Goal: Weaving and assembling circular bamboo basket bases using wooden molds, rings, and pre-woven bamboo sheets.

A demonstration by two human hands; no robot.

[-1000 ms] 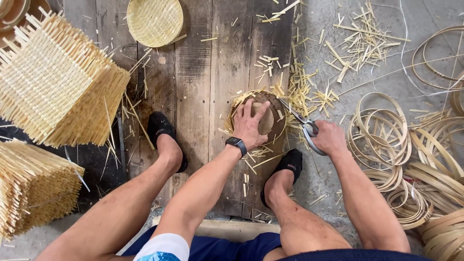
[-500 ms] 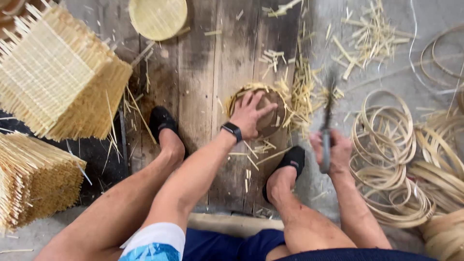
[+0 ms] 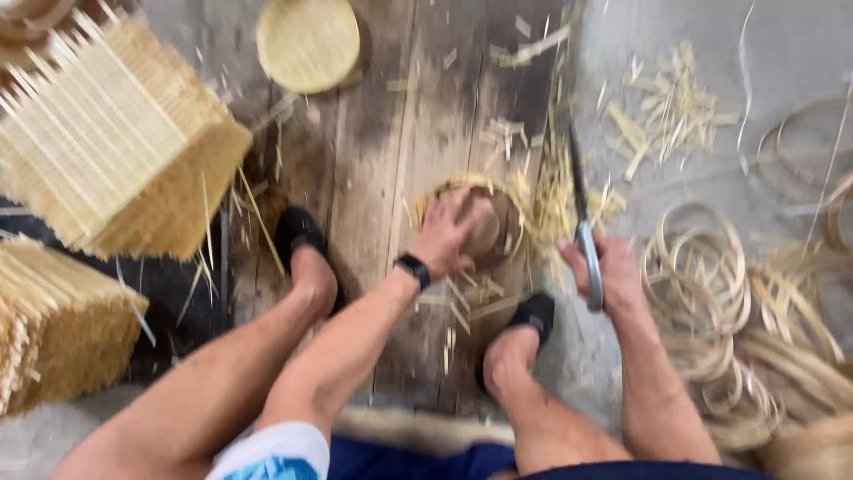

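1. Small round woven basket [image 3: 484, 222]: brownish, with pale split-strip ends jutting from its rim; it sits on the dark wooden floorboards [image 3: 373, 178] between the person's two feet. Whether anything lies inside cannot be told, as the view is blurred and a hand covers it.
2. Left hand [image 3: 449, 236]: fingers spread and pressed down over the basket's top, holding it against the boards. A dark watch [image 3: 413, 269] is on the wrist.
3. Right hand [image 3: 604, 271]: fingers closed around the grey handle of a long dark blade [image 3: 577, 191], which points up and away, just beside the basket's right edge.
4. Pale offcuts [image 3: 551, 178]: short flat strips, scattered over the boards around the basket and on the grey floor to the right.
5. Coiled hoops [image 3: 711, 293]: thin tan rings, piled loosely at the right.
6. Stacked woven mats [image 3: 115, 142]: straw-coloured, square, with fringed edges, at upper left; a second stack [image 3: 62, 329] lies below it.
7. Round woven disc [image 3: 308, 43]: flat, yellow, at the top of the boards.
8. Black shoes [image 3: 302, 240]: one on each foot, either side of the basket.
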